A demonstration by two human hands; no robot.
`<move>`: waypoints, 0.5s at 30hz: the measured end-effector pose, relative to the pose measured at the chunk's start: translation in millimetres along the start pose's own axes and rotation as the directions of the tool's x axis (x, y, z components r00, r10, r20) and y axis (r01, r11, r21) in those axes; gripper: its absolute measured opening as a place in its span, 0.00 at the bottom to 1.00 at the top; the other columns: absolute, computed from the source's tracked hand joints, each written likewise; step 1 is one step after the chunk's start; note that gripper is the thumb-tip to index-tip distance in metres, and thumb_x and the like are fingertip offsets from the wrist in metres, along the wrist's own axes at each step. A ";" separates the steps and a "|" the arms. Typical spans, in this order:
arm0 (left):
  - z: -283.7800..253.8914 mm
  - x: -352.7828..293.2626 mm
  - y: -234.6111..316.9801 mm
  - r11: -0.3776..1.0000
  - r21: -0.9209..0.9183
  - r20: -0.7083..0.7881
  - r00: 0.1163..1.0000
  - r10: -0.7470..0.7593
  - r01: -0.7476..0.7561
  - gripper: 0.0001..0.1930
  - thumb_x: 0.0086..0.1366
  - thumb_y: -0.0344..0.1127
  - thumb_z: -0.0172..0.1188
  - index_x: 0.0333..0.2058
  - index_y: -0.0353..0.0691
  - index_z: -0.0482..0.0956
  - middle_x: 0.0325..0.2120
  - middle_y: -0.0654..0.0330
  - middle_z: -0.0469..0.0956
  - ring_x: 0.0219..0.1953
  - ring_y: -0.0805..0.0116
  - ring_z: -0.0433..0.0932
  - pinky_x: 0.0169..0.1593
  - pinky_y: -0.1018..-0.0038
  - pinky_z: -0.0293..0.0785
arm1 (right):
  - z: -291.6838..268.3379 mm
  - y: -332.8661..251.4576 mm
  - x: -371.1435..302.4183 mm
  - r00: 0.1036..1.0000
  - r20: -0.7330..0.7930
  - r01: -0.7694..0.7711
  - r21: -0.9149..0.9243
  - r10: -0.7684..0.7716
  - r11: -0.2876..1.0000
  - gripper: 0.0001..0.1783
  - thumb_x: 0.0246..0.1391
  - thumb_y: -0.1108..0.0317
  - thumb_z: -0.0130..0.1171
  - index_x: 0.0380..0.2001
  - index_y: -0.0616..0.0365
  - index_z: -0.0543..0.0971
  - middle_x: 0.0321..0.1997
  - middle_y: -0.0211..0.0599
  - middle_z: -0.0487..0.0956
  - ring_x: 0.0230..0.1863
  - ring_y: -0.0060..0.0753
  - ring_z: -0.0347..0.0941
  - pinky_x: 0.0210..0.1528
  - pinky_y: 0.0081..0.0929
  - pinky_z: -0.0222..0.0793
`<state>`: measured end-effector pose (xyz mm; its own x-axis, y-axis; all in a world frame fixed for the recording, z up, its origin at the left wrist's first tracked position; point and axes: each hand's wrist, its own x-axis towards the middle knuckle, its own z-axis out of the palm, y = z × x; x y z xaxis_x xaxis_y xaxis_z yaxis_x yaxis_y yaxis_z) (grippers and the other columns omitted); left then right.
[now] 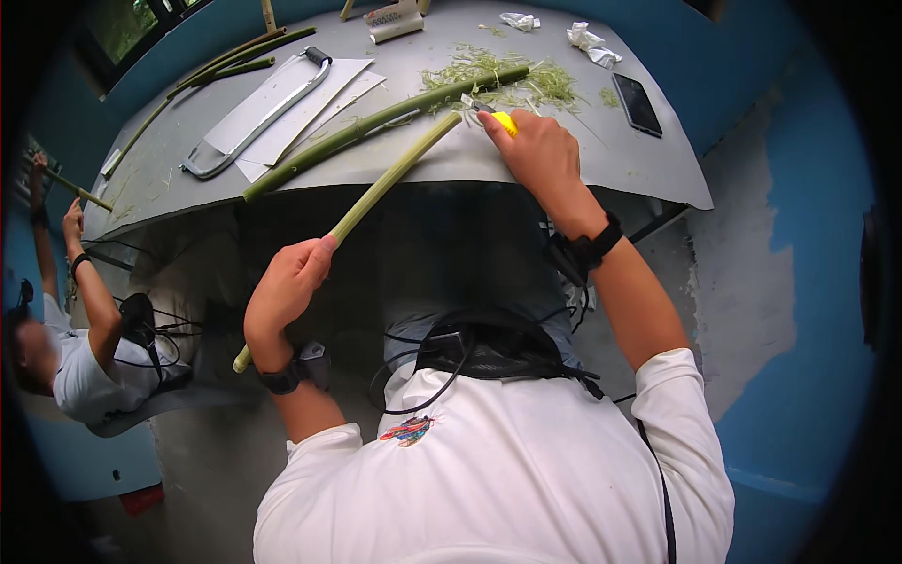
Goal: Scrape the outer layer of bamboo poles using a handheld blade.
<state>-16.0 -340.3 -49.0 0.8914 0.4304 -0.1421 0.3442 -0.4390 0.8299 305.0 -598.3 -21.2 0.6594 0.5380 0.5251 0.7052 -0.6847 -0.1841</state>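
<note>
Held a pale stick (395, 179) on a slant, on the near side of the thick green stalk (376, 129) on the grey bench (611, 155). Had the left grip (287, 282) closed all the way round the low part of the pale stick, with a short bit poking out below. Had the right grip (543, 155) closed round a small yellow knife (505, 122), near the right end of the green stalk and on its near side. Pointed the knife's blade (477, 103) at the top end of the pale stick, just beside it; could not tell if touching. Wore a white top (526, 451) and dark wrist straps.

Saw curly green shavings (554, 85) heaped round the right end of the green stalk. Saw a black phone (639, 103) to the right of that end, and crumpled white paper (590, 42) past it. Saw white sheets (324, 103) on the far side of the green stalk, with a metal saw (274, 120) on top. Saw thin sticks (225, 66) further past the sheets, and a round can (395, 23) beyond the green stalk. Saw another person (94, 381) far to the left of the green stalk, holding a thin green stick (80, 193).
</note>
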 end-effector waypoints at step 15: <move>2.2 3.0 11.4 0.998 0.054 -0.087 0.995 0.039 -0.034 0.32 0.88 0.59 0.55 0.30 0.35 0.74 0.21 0.65 0.67 0.25 0.74 0.64 0.31 0.67 0.64 | -12.8 2.9 -3.3 0.997 -0.012 0.072 0.100 -0.071 0.992 0.39 0.76 0.28 0.57 0.28 0.55 0.81 0.21 0.49 0.82 0.26 0.60 0.84 0.30 0.53 0.78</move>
<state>-8.8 -345.8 -41.1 0.8752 0.4798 -0.0620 0.3288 -0.4957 0.8039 301.6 -608.4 -12.8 0.6045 0.5791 0.5469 0.7733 -0.5915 -0.2283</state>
